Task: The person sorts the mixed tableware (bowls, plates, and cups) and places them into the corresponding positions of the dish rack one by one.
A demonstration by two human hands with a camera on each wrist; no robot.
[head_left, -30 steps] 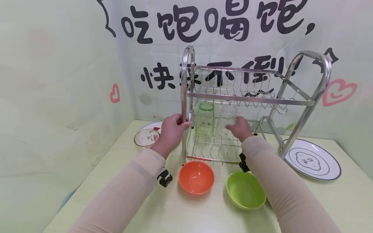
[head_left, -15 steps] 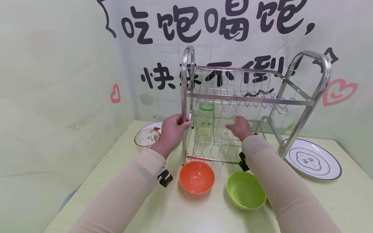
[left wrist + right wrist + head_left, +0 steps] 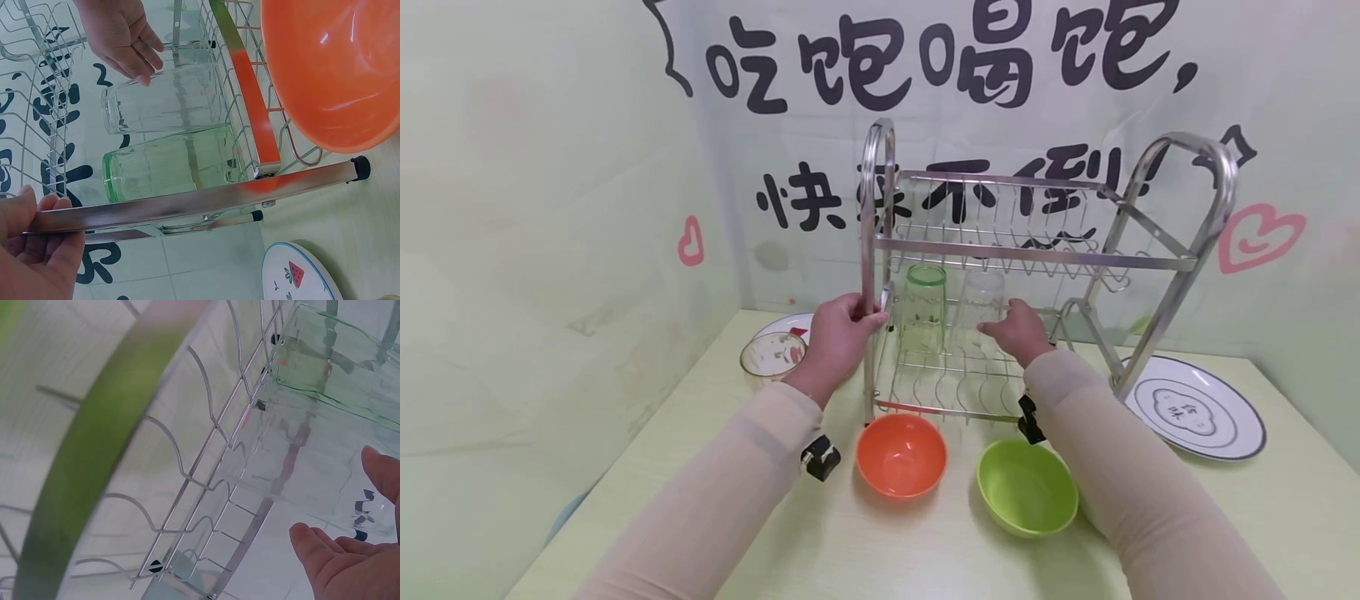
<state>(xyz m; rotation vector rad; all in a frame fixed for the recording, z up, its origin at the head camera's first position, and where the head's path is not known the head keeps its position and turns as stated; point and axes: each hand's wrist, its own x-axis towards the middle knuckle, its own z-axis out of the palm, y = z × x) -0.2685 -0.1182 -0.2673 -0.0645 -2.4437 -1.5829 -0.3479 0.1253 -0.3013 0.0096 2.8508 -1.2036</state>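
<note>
My left hand grips the left upright post of a metal dish rack, thumb in front and fingers behind. On the lower tier stand a green glass and a clear glass, side by side and both upright. My right hand is just right of the clear glass, thumb and fingers spread apart. In the right wrist view, the thumb overlaps the clear glass, and the fingers lie beside its lower edge; contact is hard to tell.
An orange bowl and a green bowl stand before the rack. A large white plate lies at right. Left of the rack are a gold-rimmed glass bowl and a white plate, partly covered by my hand.
The view has shifted slightly, and the rack and glasses appear a little further left. My right hand has come a little away from the clear glass. The left hand keeps its hold.
</note>
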